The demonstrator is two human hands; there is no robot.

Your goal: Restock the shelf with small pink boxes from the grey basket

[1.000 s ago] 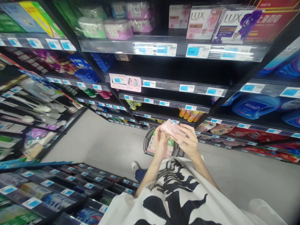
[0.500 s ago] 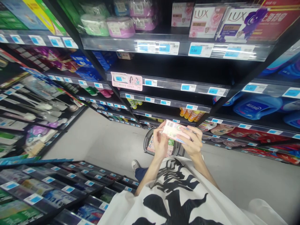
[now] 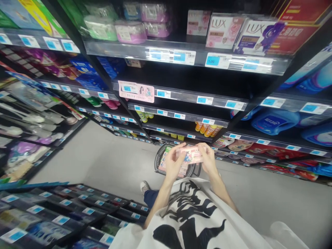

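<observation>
Store shelves (image 3: pixel 184 97) face you; your left hand (image 3: pixel 173 162) and right hand (image 3: pixel 209 159), both closed, grip the pink pack (image 3: pixel 194 156) by its ends above the basket (image 3: pixel 157 162). Hold it level with light, even pressure.

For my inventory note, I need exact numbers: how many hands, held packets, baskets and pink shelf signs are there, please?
Hands (left hand, right hand): 2
Held pink packet: 1
Basket: 1
Pink shelf sign: 1
Total: 5
Packages in the basket are partly hidden, so I leave them out.
</observation>
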